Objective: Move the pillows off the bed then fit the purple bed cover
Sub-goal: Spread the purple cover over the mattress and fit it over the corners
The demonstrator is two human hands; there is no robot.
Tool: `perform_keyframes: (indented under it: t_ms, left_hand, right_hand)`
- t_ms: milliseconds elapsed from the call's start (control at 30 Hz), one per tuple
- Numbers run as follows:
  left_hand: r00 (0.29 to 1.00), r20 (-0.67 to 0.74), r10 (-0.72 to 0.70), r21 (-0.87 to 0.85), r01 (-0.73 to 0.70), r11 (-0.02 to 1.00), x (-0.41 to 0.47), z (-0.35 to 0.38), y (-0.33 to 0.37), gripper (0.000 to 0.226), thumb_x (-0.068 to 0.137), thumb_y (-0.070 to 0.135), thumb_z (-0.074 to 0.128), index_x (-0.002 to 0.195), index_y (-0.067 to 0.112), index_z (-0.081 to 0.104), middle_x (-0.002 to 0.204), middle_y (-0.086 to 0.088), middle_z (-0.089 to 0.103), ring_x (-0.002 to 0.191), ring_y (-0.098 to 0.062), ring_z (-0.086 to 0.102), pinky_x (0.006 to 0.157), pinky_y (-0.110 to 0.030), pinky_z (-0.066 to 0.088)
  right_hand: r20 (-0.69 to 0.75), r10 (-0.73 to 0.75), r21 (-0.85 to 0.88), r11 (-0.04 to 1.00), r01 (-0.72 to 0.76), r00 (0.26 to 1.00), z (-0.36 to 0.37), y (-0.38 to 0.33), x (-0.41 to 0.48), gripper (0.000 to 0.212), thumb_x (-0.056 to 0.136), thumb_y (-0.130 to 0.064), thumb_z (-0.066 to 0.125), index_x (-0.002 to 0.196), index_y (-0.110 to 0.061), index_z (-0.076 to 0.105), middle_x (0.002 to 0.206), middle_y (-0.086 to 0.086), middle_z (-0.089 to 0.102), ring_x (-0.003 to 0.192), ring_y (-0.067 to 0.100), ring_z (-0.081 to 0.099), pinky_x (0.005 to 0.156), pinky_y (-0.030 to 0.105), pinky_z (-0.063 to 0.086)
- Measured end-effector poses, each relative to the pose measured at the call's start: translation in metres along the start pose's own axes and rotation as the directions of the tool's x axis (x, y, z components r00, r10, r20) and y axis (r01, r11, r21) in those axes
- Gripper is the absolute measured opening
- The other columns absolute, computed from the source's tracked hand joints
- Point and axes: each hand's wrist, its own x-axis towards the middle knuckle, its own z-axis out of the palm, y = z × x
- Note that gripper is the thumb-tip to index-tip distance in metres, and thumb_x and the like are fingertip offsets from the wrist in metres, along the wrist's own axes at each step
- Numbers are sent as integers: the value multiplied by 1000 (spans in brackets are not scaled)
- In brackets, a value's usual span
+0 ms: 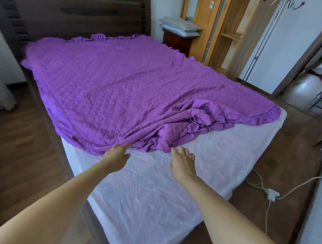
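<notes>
We reach both arms out over the foot of the bed (151, 196). The cover (111, 85) lies spread over the head end and middle. Its ruffled hem stops short of the foot, so a wide strip of white sheet stays bare. Near us the cover is bunched into folds, and its right corner reaches the bed's right edge.

Our left hand (116, 157) is palm down with the fingers loose and a little apart. The fingertips touch the cover's near hem and pinch nothing. Our right hand (182, 164) is over the white sheet with the fingers spread, its tips just beside the bunched hem. We cannot tell whether they touch it.

The 2 pillows (179, 25) are stacked on the nightstand (175, 40) beside the headboard (68, 16), off the bed.
</notes>
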Motion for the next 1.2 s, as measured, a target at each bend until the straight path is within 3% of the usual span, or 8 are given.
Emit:
perform_keyframes:
  t_ms: [267, 667, 767, 867, 900, 967, 1067, 1200]
  left_hand:
    - [995, -40, 92, 192, -82, 978, 45, 76, -56, 49, 98, 25, 39, 145, 31, 26, 157, 9, 16, 146, -19, 6, 116, -44, 17]
    - [976, -189, 107, 278, -52, 959, 109, 128, -122, 50, 98, 28, 38, 145, 31, 24, 158, 11, 6, 146, -18, 2, 116, -45, 17]
    - [975, -197, 101, 269, -45, 962, 116, 139, -131, 51, 98, 26, 38, 146, 31, 24, 158, 10, 3, 147, -18, 0, 117, -45, 16]
    - [976, -192, 99, 272, -44, 961, 119, 142, -137, 52, 97, 25, 40, 146, 29, 23, 158, 8, 2, 147, -17, -1, 117, -46, 15]
    - [977, -192, 95, 272, -40, 962, 120, 142, -138, 53, 97, 24, 41, 146, 29, 23, 159, 8, 2, 147, -16, -1, 116, -46, 15]
    - [977, -193, 87, 254, -35, 967, 121, 139, -142, 57, 95, 23, 44, 147, 28, 22, 159, 7, 2, 147, -17, 0, 117, -46, 16]
    - [980, -185, 77, 204, -38, 978, 124, 135, -144, 65, 92, 25, 50, 148, 30, 17, 159, 5, 3, 147, -20, 2, 116, -48, 16]
    - [978, -162, 132, 236, -92, 967, 124, 138, -135, 78, 87, 42, 57, 146, 44, 6, 158, 9, -2, 146, -27, -1, 113, -58, 13]
  right_hand:
    - [-142, -119, -71, 991, 110, 983, 107, 11, 55, 40, 89, -10, 47, 128, -15, 42, 125, 5, 41, 120, 27, 37, 98, 40, 30]
    - [-219, -128, -279, 958, 64, 967, 201, 15, 133, 69, 92, -8, 42, 150, -14, 6, 158, 13, 1, 144, 31, 6, 114, 48, 15]
    - [-241, -133, -348, 937, 42, 961, 209, 13, 146, 50, 94, -12, 40, 144, -14, 32, 156, 12, 12, 144, 32, 8, 113, 51, 14]
    - [-382, -252, -341, 933, 118, 889, 208, 15, 151, 20, 85, -15, 57, 101, -15, 70, 119, 9, 60, 125, 32, 45, 102, 46, 37]
    - [-421, -276, -309, 939, 150, 864, 207, 15, 149, 7, 77, -14, 68, 84, -17, 70, 94, 7, 69, 106, 29, 59, 92, 42, 46]
    - [-487, -324, -192, 946, 262, 811, 204, 18, 139, 23, 66, -12, 79, 69, -20, 58, 56, 0, 62, 65, 21, 64, 84, 37, 51]
    - [-574, -414, -70, 885, 461, 707, 202, 17, 100, 22, 77, -7, 54, 80, -24, 39, 50, -2, 61, 47, 16, 59, 94, 33, 42]
    - [-739, -442, -14, 764, 645, 508, 186, 11, 36, 14, 93, -16, 46, 79, -14, 51, 54, -4, 58, 62, 14, 48, 97, 24, 38]
